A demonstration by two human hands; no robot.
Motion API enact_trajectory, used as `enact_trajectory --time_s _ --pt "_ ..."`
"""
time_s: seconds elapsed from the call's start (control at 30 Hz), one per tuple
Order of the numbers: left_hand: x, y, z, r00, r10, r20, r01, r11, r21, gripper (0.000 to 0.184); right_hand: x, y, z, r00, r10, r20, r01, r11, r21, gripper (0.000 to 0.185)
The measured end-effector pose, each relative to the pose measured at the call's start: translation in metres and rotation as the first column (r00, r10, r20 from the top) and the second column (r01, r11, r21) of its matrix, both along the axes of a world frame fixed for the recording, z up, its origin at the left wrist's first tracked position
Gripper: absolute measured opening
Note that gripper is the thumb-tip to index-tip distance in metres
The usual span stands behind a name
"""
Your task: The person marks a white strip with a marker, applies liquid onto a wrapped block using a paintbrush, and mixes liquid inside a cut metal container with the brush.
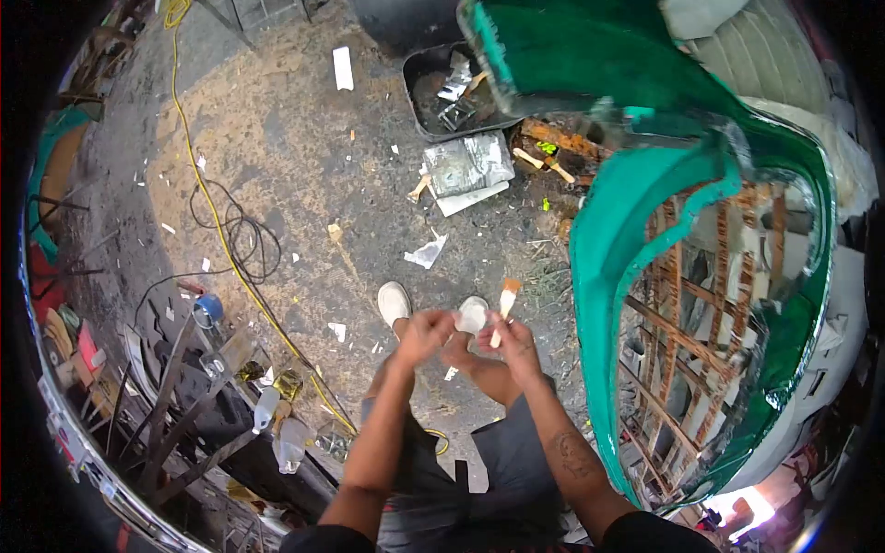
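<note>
My right hand (516, 339) is closed around the pale handle of a paintbrush (506, 306), whose brown bristles point away from me. Close beside it, my left hand (426, 335) has its fingers curled together, slightly blurred; whatever may be in them is too small to make out. Both hands hang over the floor in front of my legs, above my light-coloured shoes (394, 301). To the right of my hands stands a large green moulded shell (599, 276) with a glossy surface and an open, framed interior.
A black tub (419, 111) with scraps and brushes sits ahead, near a smeared board (470, 164). White scraps (427, 251) litter the floor. A yellow cable (198, 152) and a dark coiled cord (241, 244) run along the left, beside cluttered metal frames (175, 378).
</note>
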State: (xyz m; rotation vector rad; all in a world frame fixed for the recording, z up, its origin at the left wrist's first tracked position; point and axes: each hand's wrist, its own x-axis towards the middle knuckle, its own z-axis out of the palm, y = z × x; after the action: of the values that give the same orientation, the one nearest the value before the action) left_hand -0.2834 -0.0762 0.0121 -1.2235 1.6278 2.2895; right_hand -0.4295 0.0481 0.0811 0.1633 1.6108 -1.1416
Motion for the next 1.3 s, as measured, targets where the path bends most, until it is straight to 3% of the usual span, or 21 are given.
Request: enact_trajectory --time_s 0.03,0.07,0.13,0.2,0.27,0.37,0.4,0.5,0.53,0.6,0.67,0.73,0.8,0.83,0.93,1.0,1.07,1.13,1.2,1.27,1.3 --pt "-0.007 -0.023 -0.030 0.997 0.073 0.012 -0.072 0.995 -0.063 0.022 -0.010 -0.006 -0.015 1.000 -0.006 -0.008 0.006 0.999 0.049 0.036" --pt "-0.016 -0.054 -0.057 0.993 0.046 0.106 -0.020 0.971 -0.237 0.021 -0.017 -0.011 -0.029 1.000 -0.011 -0.017 0.013 0.995 0.098 0.035" --pt "-0.024 -0.108 -0.154 0.997 0.009 0.082 0.025 0.916 -0.400 0.022 -0.029 -0.025 -0.059 0.997 0.042 -0.063 -0.034 0.991 0.127 0.035" --pt "-0.044 -0.153 -0.214 0.979 0.011 0.201 0.098 0.846 -0.523 0.020 -0.039 -0.027 -0.097 0.990 0.085 -0.117 -0.066 0.985 0.158 0.036" --pt "-0.064 -0.182 -0.254 0.975 0.027 0.223 0.104 0.827 -0.552 0.021 -0.053 -0.025 -0.143 0.925 0.302 -0.231 -0.260 0.946 0.196 0.038" --pt "-0.091 -0.196 -0.300 0.962 0.028 0.270 0.147 0.781 -0.607 0.027 -0.072 -0.063 -0.141 0.791 0.416 -0.449 -0.321 0.906 0.276 0.033" --pt "-0.102 -0.201 -0.299 0.953 0.020 0.303 0.184 0.758 -0.626 0.030 -0.079 -0.073 -0.144 0.680 0.465 -0.567 -0.350 0.885 0.307 0.029" --pt "-0.120 -0.195 -0.312 0.942 0.034 0.335 0.206 0.727 -0.654 0.038 -0.107 -0.092 -0.163 0.516 0.517 -0.683 -0.425 0.847 0.320 0.026" --pt "-0.125 -0.194 -0.320 0.940 0.048 0.339 0.211 0.697 -0.685 0.040 -0.115 -0.101 -0.170 0.511 0.504 -0.696 -0.416 0.854 0.313 0.026" --pt "-0.131 -0.189 -0.325 0.953 0.042 0.301 0.190 0.692 -0.697 0.040 -0.132 -0.120 -0.180 0.367 0.425 -0.827 -0.451 0.859 0.241 0.029" --pt "-0.138 -0.185 -0.324 0.944 0.076 0.321 0.150 0.768 -0.623 0.038 -0.146 -0.128 -0.197 0.423 0.379 -0.823 -0.436 0.881 0.182 0.032" --pt "-0.139 -0.180 -0.323 0.948 0.106 0.300 0.140 0.707 -0.693 0.031 -0.159 -0.130 -0.213 0.322 0.434 -0.842 -0.512 0.827 0.231 0.034" --pt "-0.137 -0.177 -0.315 0.971 0.141 0.192 0.021 0.752 -0.659 0.026 -0.169 -0.135 -0.217 0.353 0.490 -0.797 -0.523 0.810 0.266 0.035" --pt "-0.132 -0.177 -0.326 0.983 0.144 0.109 -0.020 0.684 -0.729 0.035 -0.174 -0.136 -0.220 0.368 0.489 -0.791 -0.540 0.805 0.246 0.034" --pt "-0.115 -0.188 -0.316 0.993 0.023 0.116 0.060 0.748 -0.661 0.034 -0.186 -0.139 -0.230 0.377 0.494 -0.784 -0.571 0.790 0.224 0.032" --pt "-0.108 -0.194 -0.295 0.992 -0.011 0.128 0.092 0.754 -0.650 0.033 -0.190 -0.140 -0.238 0.389 0.483 -0.784 -0.589 0.785 0.192 0.030" --pt "-0.100 -0.205 -0.287 0.998 0.060 0.010 -0.045 0.841 -0.539 0.014 -0.193 -0.144 -0.243 0.341 0.482 -0.807 -0.617 0.763 0.194 0.031" --pt "-0.094 -0.218 -0.269 1.000 0.011 -0.010 -0.015 0.796 -0.605 0.019 -0.189 -0.152 -0.237 0.397 0.566 -0.722 -0.596 0.757 0.266 0.025" --pt "-0.097 -0.229 -0.221 0.995 -0.007 0.097 0.073 0.711 -0.700 0.021 -0.190 -0.151 -0.264 0.366 0.492 -0.790 -0.586 0.781 0.214 0.023" --pt "-0.099 -0.240 -0.213 0.999 -0.014 0.053 0.048 0.684 -0.728 0.020 -0.195 -0.155 -0.281 0.336 0.499 -0.799 -0.648 0.738 0.189 0.023" --pt "-0.109 -0.238 -0.197 0.996 0.045 -0.080 -0.086 0.756 -0.649 0.019 -0.195 -0.159 -0.281 0.336 0.533 -0.777 -0.639 0.735 0.227 0.022"
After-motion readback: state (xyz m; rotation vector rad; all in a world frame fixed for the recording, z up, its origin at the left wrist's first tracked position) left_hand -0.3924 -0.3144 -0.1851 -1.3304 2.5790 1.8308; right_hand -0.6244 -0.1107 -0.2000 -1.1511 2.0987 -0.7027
